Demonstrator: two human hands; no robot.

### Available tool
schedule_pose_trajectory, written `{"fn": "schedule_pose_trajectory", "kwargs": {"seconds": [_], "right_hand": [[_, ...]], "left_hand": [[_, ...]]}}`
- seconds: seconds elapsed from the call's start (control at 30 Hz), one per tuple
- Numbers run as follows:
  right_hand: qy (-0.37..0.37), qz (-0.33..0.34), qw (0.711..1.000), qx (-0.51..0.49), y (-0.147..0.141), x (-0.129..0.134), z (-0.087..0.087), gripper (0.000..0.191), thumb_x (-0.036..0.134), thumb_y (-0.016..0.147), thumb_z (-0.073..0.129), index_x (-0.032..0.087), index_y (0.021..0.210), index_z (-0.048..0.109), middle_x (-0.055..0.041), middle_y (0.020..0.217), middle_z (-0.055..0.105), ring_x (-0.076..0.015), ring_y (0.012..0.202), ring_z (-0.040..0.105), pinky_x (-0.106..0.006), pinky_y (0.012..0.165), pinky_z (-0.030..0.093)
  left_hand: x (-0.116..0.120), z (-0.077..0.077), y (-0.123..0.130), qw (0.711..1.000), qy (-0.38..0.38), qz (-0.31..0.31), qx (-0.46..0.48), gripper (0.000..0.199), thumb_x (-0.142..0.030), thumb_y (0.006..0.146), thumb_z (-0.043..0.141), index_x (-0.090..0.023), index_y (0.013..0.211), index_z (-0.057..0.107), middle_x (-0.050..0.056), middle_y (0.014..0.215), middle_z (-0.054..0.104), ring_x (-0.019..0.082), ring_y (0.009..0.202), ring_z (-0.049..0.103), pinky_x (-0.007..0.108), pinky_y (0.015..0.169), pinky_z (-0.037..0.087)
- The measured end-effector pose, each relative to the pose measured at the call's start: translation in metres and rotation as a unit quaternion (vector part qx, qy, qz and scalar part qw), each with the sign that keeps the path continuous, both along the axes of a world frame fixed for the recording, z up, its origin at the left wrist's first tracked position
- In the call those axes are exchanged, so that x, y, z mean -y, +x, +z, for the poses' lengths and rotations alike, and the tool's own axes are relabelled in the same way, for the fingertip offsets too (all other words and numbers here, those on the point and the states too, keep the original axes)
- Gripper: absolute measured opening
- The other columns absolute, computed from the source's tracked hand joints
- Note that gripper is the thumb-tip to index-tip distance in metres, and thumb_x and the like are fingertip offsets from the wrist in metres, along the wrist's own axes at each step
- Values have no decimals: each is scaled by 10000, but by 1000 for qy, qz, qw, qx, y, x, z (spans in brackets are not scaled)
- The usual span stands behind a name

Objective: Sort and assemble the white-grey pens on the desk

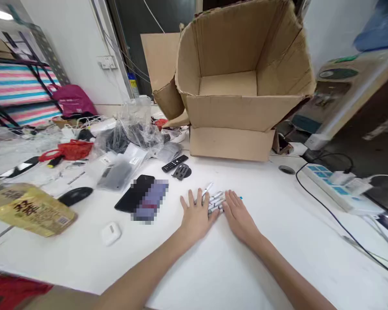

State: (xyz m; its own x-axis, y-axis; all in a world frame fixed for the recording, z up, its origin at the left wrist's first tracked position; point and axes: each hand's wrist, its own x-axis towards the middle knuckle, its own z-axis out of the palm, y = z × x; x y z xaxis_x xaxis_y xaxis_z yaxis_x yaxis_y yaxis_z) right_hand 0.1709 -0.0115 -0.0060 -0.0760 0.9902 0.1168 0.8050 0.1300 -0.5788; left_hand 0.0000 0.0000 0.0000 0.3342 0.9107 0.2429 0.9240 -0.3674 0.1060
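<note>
Left hand (195,218), lower centre: fingers spread, palm down. Right hand (241,218), lower centre-right: visible fingers pressed together. White pen-like sticks (216,201), frame centre: loose cluster between and beside the hands. Remote control (175,163): beyond, centre-left. Cardboard box (229,143): open, upper centre-right.

The pens (216,201) are white with dark bits, and a dab of bright blue shows at the bunch's edge. The counter (194,280) is white, as is the small rounded case (111,234). The cardboard box (229,144) is plain brown, the remote (175,163) black, the pouch (35,217) yellow with dark lettering, the power strip (330,184) white with blue patches, the backpack (76,101) magenta; the fabric (9,90) is striped pink, white and blue.
</note>
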Motion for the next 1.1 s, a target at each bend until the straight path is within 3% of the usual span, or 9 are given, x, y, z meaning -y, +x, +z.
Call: {"fn": "schedule_pose_trajectory", "kwargs": {"seconds": [0.13, 0.2, 0.3, 0.47, 0.7, 0.83, 0.9, 0.97, 1.1], "right_hand": [[-9, 5, 998, -69, -5, 3, -1, 649, 514, 983, 240, 122, 1493, 324, -99, 1543, 322, -232, 1451, 226, -478, 1197, 204], [-1, -9, 995, -104, -3, 3, 0, 617, 524, 981, 257, 187, 1492, 332, -75, 1539, 340, -229, 1436, 272, -480, 1180, 256], [22, -14, 994, -103, 6, 0, 5, 586, 517, 984, 262, 226, 1487, 339, -65, 1545, 332, -231, 1437, 269, -480, 1164, 290], [35, 118, 992, 35, 26, -6, 7, 643, 551, 937, 422, 256, 1499, 316, -53, 1572, 271, -273, 1464, 165, -528, 1179, 212], [57, 126, 988, 63, 23, -6, 2, 650, 550, 922, 461, 251, 1486, 344, -70, 1537, 353, -289, 1452, 215, -523, 1168, 245], [38, 90, 995, -37, 19, -5, 4, 688, 611, 920, 408, 240, 1494, 331, -46, 1584, 235, -263, 1463, 180, -488, 1197, 177], [26, 13, 986, -166, 19, -7, 3, 651, 608, 961, 251, 255, 1506, 297, -20, 1587, 230, -224, 1459, 201, -450, 1199, 195], [2, -54, 956, -287, 18, -10, 1, 661, 621, 962, 141, 278, 1511, 277, -1, 1578, 255, -213, 1437, 269, -432, 1184, 246], [-42, -97, 904, -414, 7, -15, -4, 724, 682, 928, 164, 265, 1504, 300, -2, 1570, 274, -232, 1425, 300, -432, 1176, 265]], "left_hand": [[3, -5, 6, 999, 17, 18, 24, 573, -456, 970, 234, -236, 1494, 304, 69, 1534, 365, 439, 1391, 269, 752, 1054, 215], [0, -5, 5, 999, 6, -32, 39, 580, -451, 980, 217, -244, 1522, 207, 53, 1532, 370, 387, 1411, 265, 725, 1076, 225], [-8, 0, 0, 988, -21, -142, 50, 556, -463, 990, 210, -251, 1502, 254, 28, 1518, 398, 289, 1420, 287, 600, 1139, 255], [-26, 13, -11, 968, -33, -245, 40, 464, -381, 1015, 202, -283, 1436, 370, -2, 1467, 474, 212, 1404, 323, 490, 1155, 259], [-34, 0, -13, 987, -14, -142, 80, 489, -408, 994, 286, -187, 1414, 405, 107, 1448, 487, 250, 1375, 380, 489, 1119, 319], [-32, -5, -12, 979, -43, -110, 168, 552, -461, 982, 281, -158, 1426, 406, 125, 1527, 365, 263, 1440, 268, 488, 1171, 262], [-30, 1, -10, 951, -87, -72, 289, 586, -484, 985, 236, -160, 1456, 366, 107, 1554, 311, 234, 1456, 229, 455, 1198, 226], [-28, 9, -8, 894, -142, -7, 425, 611, -501, 988, 167, -169, 1459, 370, 84, 1555, 315, 208, 1454, 239, 421, 1210, 204], [-26, 20, -1, 803, -194, 49, 562, 638, -513, 982, 138, -163, 1442, 409, 57, 1542, 348, 195, 1445, 265, 372, 1209, 207]]}}
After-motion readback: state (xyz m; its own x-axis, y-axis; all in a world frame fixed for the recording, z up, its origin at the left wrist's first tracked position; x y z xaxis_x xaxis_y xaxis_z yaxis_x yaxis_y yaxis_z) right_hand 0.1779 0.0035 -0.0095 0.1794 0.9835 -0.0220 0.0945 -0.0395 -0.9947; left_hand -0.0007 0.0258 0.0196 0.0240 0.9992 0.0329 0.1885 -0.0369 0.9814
